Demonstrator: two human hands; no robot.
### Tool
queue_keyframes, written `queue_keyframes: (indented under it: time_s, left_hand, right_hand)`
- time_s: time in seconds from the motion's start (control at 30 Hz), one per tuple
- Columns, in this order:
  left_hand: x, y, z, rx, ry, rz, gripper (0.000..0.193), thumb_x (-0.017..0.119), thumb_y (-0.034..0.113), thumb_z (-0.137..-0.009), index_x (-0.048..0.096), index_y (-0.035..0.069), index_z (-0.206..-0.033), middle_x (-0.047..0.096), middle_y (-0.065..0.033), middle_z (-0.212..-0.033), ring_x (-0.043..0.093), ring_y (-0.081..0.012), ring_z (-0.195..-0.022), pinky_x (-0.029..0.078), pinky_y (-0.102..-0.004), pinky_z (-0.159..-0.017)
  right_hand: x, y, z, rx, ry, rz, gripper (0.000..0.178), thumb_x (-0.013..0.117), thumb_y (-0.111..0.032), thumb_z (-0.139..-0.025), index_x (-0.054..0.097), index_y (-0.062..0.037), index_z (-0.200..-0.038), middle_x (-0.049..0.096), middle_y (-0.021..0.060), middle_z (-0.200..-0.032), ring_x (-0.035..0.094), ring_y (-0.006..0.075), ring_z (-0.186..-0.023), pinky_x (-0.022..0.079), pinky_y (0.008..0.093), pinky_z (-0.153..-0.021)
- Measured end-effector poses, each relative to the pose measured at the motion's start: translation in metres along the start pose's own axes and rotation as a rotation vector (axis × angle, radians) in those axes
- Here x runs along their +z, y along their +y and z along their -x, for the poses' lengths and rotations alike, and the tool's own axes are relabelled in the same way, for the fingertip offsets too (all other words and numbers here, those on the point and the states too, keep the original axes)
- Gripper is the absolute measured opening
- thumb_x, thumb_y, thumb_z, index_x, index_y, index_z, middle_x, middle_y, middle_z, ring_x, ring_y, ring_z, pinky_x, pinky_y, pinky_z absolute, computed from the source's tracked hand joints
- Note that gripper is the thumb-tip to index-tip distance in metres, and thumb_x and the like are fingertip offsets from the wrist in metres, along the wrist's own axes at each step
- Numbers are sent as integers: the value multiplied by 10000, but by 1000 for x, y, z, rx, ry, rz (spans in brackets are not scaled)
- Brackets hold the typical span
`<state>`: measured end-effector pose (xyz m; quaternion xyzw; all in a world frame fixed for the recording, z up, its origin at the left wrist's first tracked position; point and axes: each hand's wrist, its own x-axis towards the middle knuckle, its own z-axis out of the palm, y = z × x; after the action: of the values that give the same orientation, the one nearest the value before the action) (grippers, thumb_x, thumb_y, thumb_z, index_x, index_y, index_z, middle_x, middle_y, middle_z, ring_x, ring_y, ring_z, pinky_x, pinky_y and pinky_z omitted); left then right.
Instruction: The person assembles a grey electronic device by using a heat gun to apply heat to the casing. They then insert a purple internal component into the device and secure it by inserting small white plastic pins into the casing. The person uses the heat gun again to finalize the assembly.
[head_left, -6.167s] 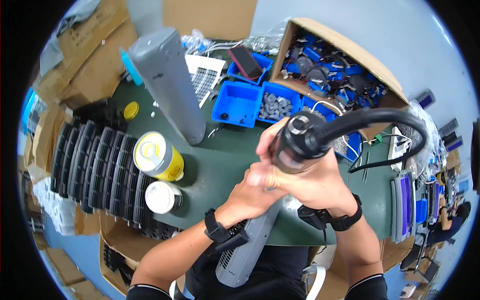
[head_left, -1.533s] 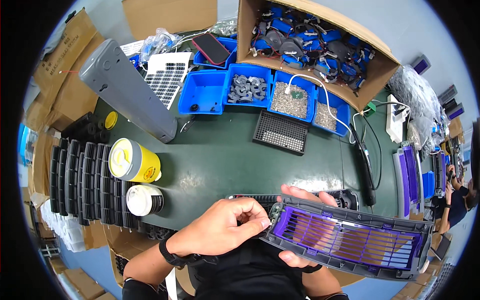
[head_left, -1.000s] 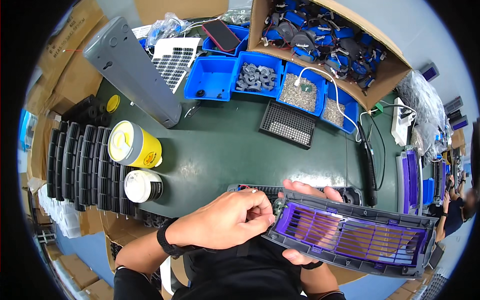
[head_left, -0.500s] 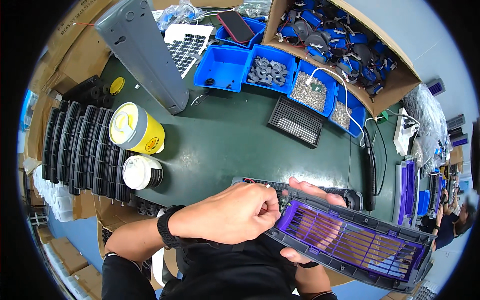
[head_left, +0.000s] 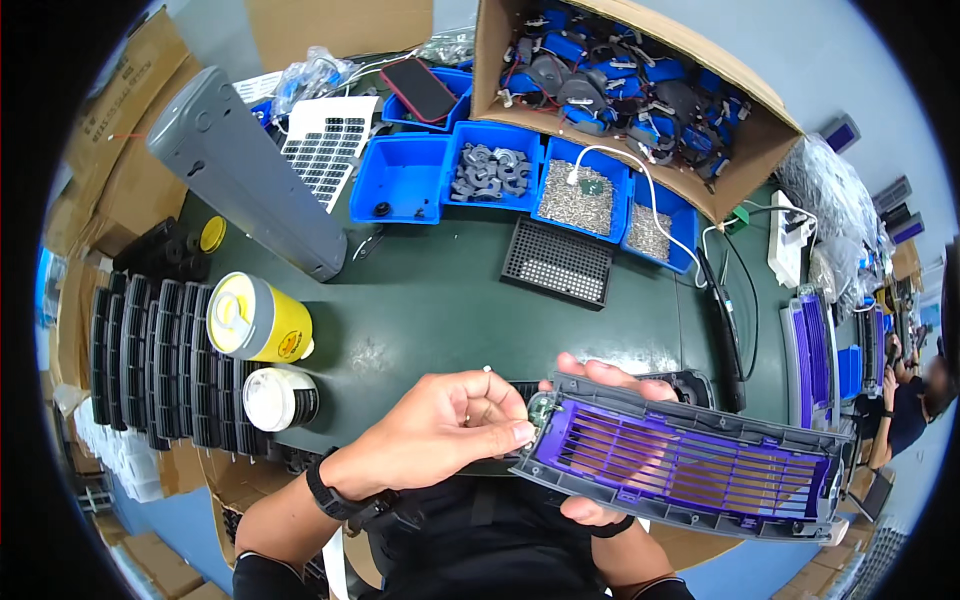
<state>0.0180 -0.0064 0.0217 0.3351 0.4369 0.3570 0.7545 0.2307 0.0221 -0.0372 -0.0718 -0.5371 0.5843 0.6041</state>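
A long grey plastic housing panel (head_left: 832,530) with a purple grille (head_left: 690,455) is tilted in front of me. My right hand (head_left: 600,385) grips it from beneath, fingers over the far edge and thumb at the near edge. At the panel's left end sits a small green circuit board (head_left: 541,411). My left hand (head_left: 450,420) is closed there, thumb and forefinger pinched against the board's edge. What lies between those fingertips is hidden; a tiny white tip shows above the knuckles. Behind the panel, another dark grey housing part (head_left: 692,386) rests on the table, partly covered.
Blue bins (head_left: 400,180) hold grey clips and screws, beside a black perforated tray (head_left: 556,264). A carton (head_left: 745,190) of blue motor-like parts stands behind. Left are a grey column (head_left: 250,175), a yellow cup (head_left: 262,318), a white jar (head_left: 280,399) and stacked black rollers (head_left: 170,360). A black-handled tool (head_left: 725,330) lies right.
My left hand has turned from a curled fist to a pinch with the thumb extended at the board. The panel has levelled slightly, and my view has shifted.
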Motion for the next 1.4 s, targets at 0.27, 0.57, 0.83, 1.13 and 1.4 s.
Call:
queue_keyframes:
  time_s: [0.27, 0.57, 0.83, 1.13, 1.4]
  left_hand:
    - [1, -6, -3, 51, 8, 61, 138, 737, 15, -989, 622, 26, -1064, 708, -33, -955, 661, -89, -868, 549, -267, -770]
    - [9, -9, -2, 116, 31, 46, 246, 729, -19, -983, 531, 54, -1110, 715, -61, -985, 668, -98, -891, 564, -276, -798]
    - [11, 2, 13, 178, 238, -263, 425, 740, -20, -970, 541, 6, -1345, 764, -121, -1086, 733, -154, -1046, 602, -318, -934]
    - [4, -12, 6, 504, 280, -687, 133, 811, 54, -912, 805, 36, -1044, 767, -98, -1009, 728, -195, -926, 582, -328, -825]
    - [1, -13, 0, 583, 149, -649, 119, 753, 67, -954, 764, 46, -1071, 720, -98, -1072, 708, -259, -953, 577, -353, -830]
  right_hand:
    - [-4, -4, -2, 20, -25, 34, 1109, 991, -118, -704, 295, -145, -1568, 475, 266, -1522, 478, 478, -1441, 480, 582, -1150]
    - [-3, -4, 2, 31, 15, 42, 1100, 982, -147, -716, 287, -141, -1568, 483, 268, -1512, 496, 473, -1427, 465, 584, -1163]
    - [-2, -6, 4, 52, 50, 97, 1113, 949, -152, -732, 249, -137, -1597, 493, 269, -1491, 534, 459, -1385, 480, 589, -1140]
    - [0, -4, 1, 40, 14, 141, 1113, 936, -151, -733, 254, -138, -1613, 508, 264, -1471, 527, 467, -1386, 521, 571, -1098]
    - [0, -4, 3, 47, 18, 160, 1122, 939, -161, -726, 251, -134, -1612, 510, 265, -1469, 528, 473, -1381, 524, 580, -1093]
